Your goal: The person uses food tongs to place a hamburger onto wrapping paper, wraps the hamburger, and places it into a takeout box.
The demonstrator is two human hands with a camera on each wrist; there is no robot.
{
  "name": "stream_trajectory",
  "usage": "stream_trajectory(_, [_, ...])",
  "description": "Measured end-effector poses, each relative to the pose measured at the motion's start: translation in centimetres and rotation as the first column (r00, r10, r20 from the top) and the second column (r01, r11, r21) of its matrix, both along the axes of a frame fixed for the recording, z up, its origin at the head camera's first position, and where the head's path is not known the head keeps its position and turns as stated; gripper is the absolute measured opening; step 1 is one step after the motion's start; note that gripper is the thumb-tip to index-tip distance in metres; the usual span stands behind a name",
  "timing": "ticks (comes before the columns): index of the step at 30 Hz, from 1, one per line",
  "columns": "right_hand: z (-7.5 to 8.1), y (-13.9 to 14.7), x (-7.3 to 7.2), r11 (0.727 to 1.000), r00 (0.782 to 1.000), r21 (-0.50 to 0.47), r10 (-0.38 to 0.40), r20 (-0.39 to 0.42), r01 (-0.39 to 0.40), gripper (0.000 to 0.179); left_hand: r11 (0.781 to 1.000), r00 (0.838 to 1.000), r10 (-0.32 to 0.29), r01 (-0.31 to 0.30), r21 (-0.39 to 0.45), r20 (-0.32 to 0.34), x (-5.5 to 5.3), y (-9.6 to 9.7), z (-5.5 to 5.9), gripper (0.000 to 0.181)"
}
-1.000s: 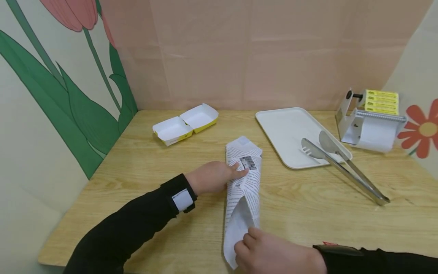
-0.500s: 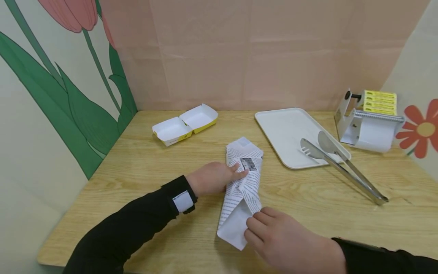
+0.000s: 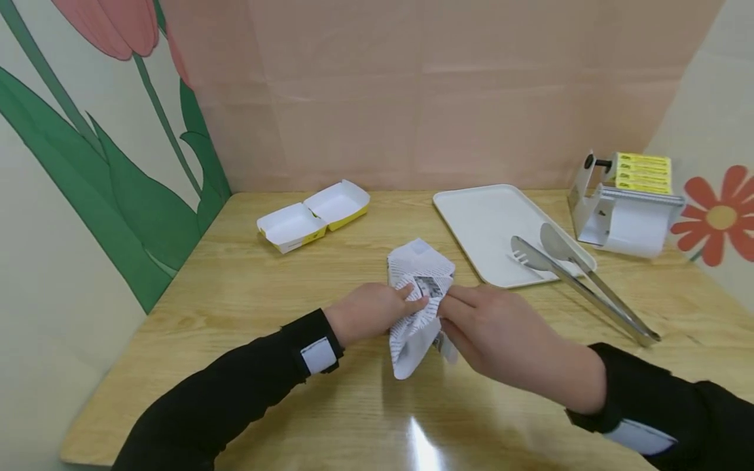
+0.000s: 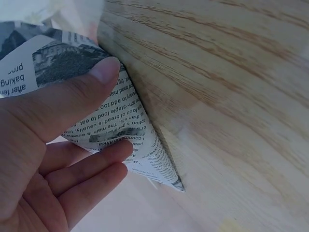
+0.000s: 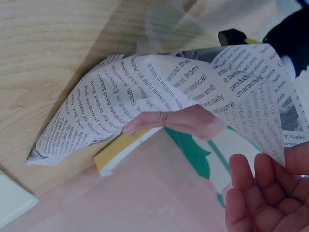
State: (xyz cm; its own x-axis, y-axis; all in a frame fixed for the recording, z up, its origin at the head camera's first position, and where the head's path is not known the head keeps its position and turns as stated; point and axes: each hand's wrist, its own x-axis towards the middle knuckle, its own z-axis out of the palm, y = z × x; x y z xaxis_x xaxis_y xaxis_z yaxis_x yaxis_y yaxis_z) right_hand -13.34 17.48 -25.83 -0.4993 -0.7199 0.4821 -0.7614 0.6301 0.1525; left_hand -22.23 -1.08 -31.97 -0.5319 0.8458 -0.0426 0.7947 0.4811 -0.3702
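A newsprint-patterned food wrapping paper (image 3: 419, 258), folded into a packet with a pointed far end, sits mid-table in the head view. My left hand (image 3: 372, 309) grips its left side, thumb across the printed picture and the other fingers on the side of the packet. From the right, my right hand (image 3: 501, 330) pinches the near end of the paper, which is folded up and bent over. The right wrist view has a corner of the paper (image 5: 258, 104) between the right thumb and fingertips (image 5: 239, 166). What the packet contains is hidden.
An open white and yellow carton (image 3: 294, 226) lies at the back left. A white tray (image 3: 471, 216) stands behind to the right, with metal tongs (image 3: 589, 281) resting over its edge. A label roll dispenser (image 3: 630, 216) is at the far right.
My right hand has moved forward and up, bringing the paper's near end toward the left hand, so the packet is shorter. The left hand stays on the paper.
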Motion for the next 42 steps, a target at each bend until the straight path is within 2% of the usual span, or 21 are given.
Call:
stream_trajectory(1, [0.2, 0.0, -0.3, 1.0, 1.0, -0.001, -0.01, 0.016, 0.01, 0.013, 1.0, 1.0, 0.0, 0.0, 0.002, -0.01, 0.1, 0.0, 0.0, 0.053])
stream_trajectory(5, [0.5, -0.2, -1.2, 1.0, 0.999, -0.002, -0.029, 0.045, 0.029, 0.014, 1.0, 0.998, -0.011, 0.011, -0.003, -0.06, 0.2, -0.2, -0.2, 0.053])
stream_trajectory(8, [0.8, -0.3, -2.0, 0.998, 0.995, -0.017, -0.053, 0.081, 0.054, 0.013, 1.0, 0.999, -0.014, 0.015, 0.019, -0.046, 0.2, -0.4, -0.3, 0.053])
stream_trajectory(11, [1.1, -0.4, -3.1, 0.996, 0.985, -0.042, -0.074, 0.157, 0.081, 0.011, 0.999, 1.0, -0.014, 0.014, 0.042, -0.011, 0.2, -0.7, -0.5, 0.048])
stream_trajectory(14, [1.2, -0.6, -4.6, 0.993, 0.969, -0.055, -0.086, 0.234, 0.102, 0.007, 0.998, 0.998, 0.005, -0.009, 0.062, 0.058, 0.2, -1.0, -0.8, 0.047])
stream_trajectory(16, [1.2, -0.8, -5.6, 0.992, 0.954, -0.054, -0.093, 0.287, 0.113, 0.005, 0.995, 0.992, 0.031, -0.042, 0.086, 0.12, 0.2, -1.3, -1.0, 0.058])
stream_trajectory(19, [1.1, -0.9, -7.0, 0.991, 0.929, -0.058, -0.092, 0.359, 0.121, 0.006, 0.983, 0.975, 0.062, -0.097, 0.156, 0.215, 0.3, -1.7, -1.3, 0.081])
stream_trajectory(22, [0.7, -0.8, -8.3, 0.989, 0.902, -0.062, -0.099, 0.42, 0.137, 0.007, 0.967, 0.956, 0.048, -0.117, 0.225, 0.29, 0.4, -1.9, -1.3, 0.08])
stream_trajectory(25, [0.2, -0.4, -9.3, 0.983, 0.865, -0.063, -0.122, 0.486, 0.174, 0.008, 0.962, 0.952, 0.011, -0.093, 0.256, 0.307, 0.3, -1.8, -1.2, 0.068])
stream_trajectory(29, [-0.4, 0.5, -9.6, 0.971, 0.801, -0.093, -0.127, 0.584, 0.222, 0.013, 0.968, 0.949, 0.001, -0.08, 0.239, 0.315, 0.0, -1.6, -1.0, 0.053])
stream_trajectory(31, [-0.5, 1.1, -9.3, 0.961, 0.758, -0.125, -0.11, 0.642, 0.245, 0.016, 0.971, 0.945, 0.009, -0.087, 0.223, 0.328, -0.2, -1.4, -1.0, 0.047])
stream_trajectory(34, [-0.8, 2.3, -8.4, 0.949, 0.668, -0.145, -0.085, 0.739, 0.281, 0.026, 0.977, 0.946, 0.008, -0.077, 0.201, 0.323, -0.4, -1.2, -1.0, 0.045])
stream_trajectory(36, [-1.2, 3.2, -7.4, 0.957, 0.639, -0.119, -0.081, 0.765, 0.264, 0.033, 0.98, 0.951, 0.003, -0.065, 0.19, 0.31, -0.4, -1.0, -0.9, 0.045])
stream_trajectory(38, [-2.0, 3.7, -6.2, 0.974, 0.65, -0.054, -0.103, 0.753, 0.218, 0.038, 0.979, 0.95, 0.0, -0.064, 0.193, 0.313, -0.4, -1.0, -0.8, 0.044])
stream_trajectory(39, [-2.5, 3.7, -5.6, 0.981, 0.673, -0.015, -0.122, 0.73, 0.195, 0.038, 0.98, 0.951, 0.0, -0.062, 0.19, 0.31, -0.4, -0.9, -0.7, 0.045])
stream_trajectory(42, [-3.9, 3.1, -4.1, 0.985, 0.77, 0.054, -0.164, 0.617, 0.166, 0.033, 0.98, 0.953, 0.002, -0.062, 0.189, 0.304, -0.4, -0.8, -0.4, 0.046])
